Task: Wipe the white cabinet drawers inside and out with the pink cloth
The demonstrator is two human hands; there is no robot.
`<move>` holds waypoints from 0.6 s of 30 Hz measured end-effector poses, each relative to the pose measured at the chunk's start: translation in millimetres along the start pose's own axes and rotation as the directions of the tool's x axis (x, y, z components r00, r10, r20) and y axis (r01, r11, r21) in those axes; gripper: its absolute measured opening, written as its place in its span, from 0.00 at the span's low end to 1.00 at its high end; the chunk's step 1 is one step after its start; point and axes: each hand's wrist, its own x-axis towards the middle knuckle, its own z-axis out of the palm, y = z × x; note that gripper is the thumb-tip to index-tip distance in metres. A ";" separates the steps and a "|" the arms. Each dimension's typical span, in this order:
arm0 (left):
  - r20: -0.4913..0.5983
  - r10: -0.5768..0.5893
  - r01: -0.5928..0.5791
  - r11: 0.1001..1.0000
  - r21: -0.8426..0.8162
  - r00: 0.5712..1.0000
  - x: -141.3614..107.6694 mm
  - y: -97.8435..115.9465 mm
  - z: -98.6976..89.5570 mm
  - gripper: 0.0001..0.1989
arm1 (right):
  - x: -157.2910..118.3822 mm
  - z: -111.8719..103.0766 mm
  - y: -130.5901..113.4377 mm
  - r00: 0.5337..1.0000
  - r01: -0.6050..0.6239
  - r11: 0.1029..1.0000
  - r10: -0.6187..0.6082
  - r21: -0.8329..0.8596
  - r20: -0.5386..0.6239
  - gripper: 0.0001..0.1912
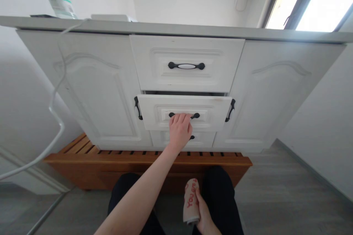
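My left hand (180, 129) is closed around the black handle (195, 115) of the middle drawer (157, 112). That drawer stands slightly pulled out, with a dark gap along its top edge. Low in the view, between my knees, my right hand (204, 211) grips a rolled beige cloth (191, 200) with red lettering on it. Above the pulled drawer is the closed top drawer (160, 75), and below it a lower drawer (202, 139) is partly hidden by my left hand and the middle drawer.
White cabinet doors (102, 95) flank the drawers. A brown slatted wooden bench (110, 159) runs along the cabinet's base. On the grey countertop (171, 28) stands a clear bottle (59, 0). A white cable (59, 121) hangs at the left.
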 end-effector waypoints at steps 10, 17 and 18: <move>0.031 0.020 -0.015 0.989 -0.150 0.999 -44.6 26.7 -56.7 0.18 | -5.7 -8.5 -4.6 0.999 0.027 0.999 -0.028 0.030 0.027 0.30; -0.047 -0.031 0.015 0.955 -0.297 0.998 -56.8 44.0 -77.2 0.16 | -13.3 -10.3 -7.5 0.997 0.065 0.998 -0.066 0.024 0.043 0.30; -0.077 -0.060 0.033 0.949 -0.313 0.995 -61.5 49.7 -86.5 0.17 | -13.6 -10.2 -6.9 0.997 0.066 0.998 -0.067 0.019 0.035 0.30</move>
